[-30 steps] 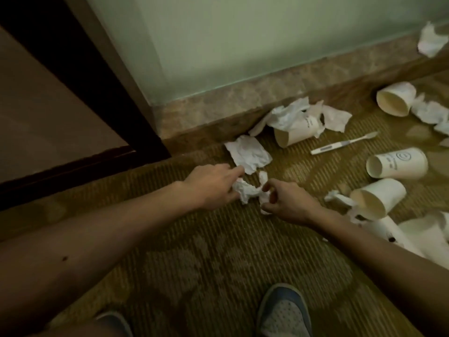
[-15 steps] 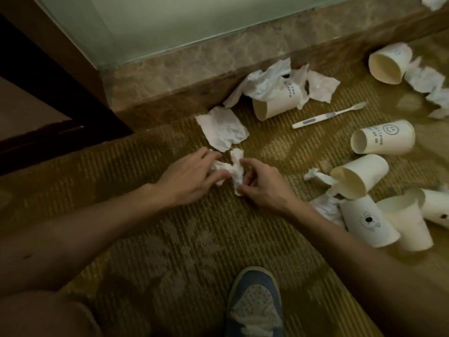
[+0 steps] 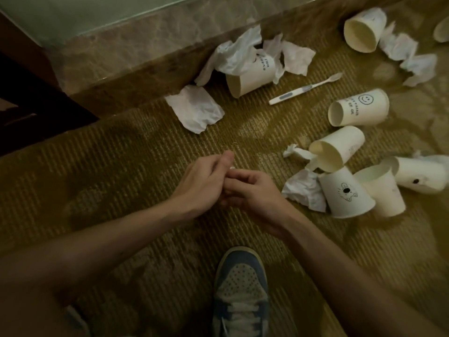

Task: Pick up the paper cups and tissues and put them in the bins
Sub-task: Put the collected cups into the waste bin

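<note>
My left hand (image 3: 201, 183) and my right hand (image 3: 252, 193) are pressed together over the carpet, closed around a crumpled tissue (image 3: 231, 168); only a white tip shows between the fingers. A flat tissue (image 3: 195, 109) lies on the carpet beyond them. A tipped paper cup (image 3: 250, 75) rests by the skirting under more tissues (image 3: 235, 54). To the right lie several paper cups: a smiley cup (image 3: 359, 108), a plain cup (image 3: 337, 148), a bear-print cup (image 3: 347, 193). A crumpled tissue (image 3: 305, 190) sits beside them.
A white toothbrush (image 3: 305, 88) lies between the cups. A marble skirting (image 3: 145, 45) and wall bound the far side, with a dark door frame (image 3: 29, 98) at the left. My blue shoe (image 3: 240, 288) stands just below the hands. No bin is in view.
Both hands lifted the tissue off the carpet and squeezed it between them, so it is almost hidden. The view has tilted down and shifted right, showing more cups.
</note>
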Available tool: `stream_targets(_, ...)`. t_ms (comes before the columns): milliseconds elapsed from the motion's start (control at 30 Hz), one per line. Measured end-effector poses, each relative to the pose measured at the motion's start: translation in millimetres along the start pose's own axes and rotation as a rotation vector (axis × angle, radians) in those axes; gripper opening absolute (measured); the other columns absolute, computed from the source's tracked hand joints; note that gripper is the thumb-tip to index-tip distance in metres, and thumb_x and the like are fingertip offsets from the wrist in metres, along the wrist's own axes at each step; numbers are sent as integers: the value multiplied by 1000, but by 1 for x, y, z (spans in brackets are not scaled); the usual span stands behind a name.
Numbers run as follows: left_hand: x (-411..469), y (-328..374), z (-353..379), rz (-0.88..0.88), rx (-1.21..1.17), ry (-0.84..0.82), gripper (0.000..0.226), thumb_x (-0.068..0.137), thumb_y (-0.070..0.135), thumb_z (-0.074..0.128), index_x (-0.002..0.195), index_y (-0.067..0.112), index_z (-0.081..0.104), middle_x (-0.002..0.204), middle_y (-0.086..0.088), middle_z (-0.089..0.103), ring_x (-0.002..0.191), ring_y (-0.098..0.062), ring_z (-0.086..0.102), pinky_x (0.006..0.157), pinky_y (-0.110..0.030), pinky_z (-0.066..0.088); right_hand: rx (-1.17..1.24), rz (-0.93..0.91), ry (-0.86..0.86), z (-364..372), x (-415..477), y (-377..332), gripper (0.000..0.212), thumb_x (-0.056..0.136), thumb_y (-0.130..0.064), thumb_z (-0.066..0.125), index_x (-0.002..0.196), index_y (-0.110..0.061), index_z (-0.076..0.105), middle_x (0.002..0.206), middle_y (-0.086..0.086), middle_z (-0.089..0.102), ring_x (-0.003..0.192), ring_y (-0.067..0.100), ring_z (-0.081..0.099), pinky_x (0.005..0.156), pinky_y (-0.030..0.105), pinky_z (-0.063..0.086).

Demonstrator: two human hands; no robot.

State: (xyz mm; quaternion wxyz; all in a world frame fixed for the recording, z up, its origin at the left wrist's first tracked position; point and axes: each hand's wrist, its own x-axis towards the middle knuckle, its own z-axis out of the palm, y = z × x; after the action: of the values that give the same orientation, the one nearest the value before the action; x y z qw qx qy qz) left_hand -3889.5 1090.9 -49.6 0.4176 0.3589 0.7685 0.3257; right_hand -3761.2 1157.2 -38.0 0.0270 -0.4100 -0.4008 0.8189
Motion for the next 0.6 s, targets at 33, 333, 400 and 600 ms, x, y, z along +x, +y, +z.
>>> stream_targets(33,-1,1,3,1,25,5,52,101,54,36,76,21,67,64,10,66,62,8,61,50,-8,39,-19,8,17,-8,-6,-1,14,92,-9,63,97,-11,76,86,10,73,77,16,67,67,25,54)
stream_targets(333,-4,10,18,-50,-29,-155,53,97,53,50,55,20,54,45,13,58,43,0,57,46,-19,42,-1302,-232,618,-85,-35,6,47,86,-25,71,131,-21,57,131,8,42,110,20,47,90,34,43)
stream_targets(400,-6,9,21,-60,-61,-199,42,95,44,58,61,20,60,54,8,66,52,-9,67,53,-25,51,-1424,-150,584,-91,-34,10,50,87,-27,70,135,-21,54,137,11,39,120,28,42,98,39,39)
stream_targets(600,-11,10,23,-85,-155,-301,6,92,32,66,88,29,69,71,12,70,59,-11,69,47,-26,54,-1338,-188,606,-92,-32,10,23,94,-11,58,116,-13,66,119,10,56,106,24,50,87,29,37)
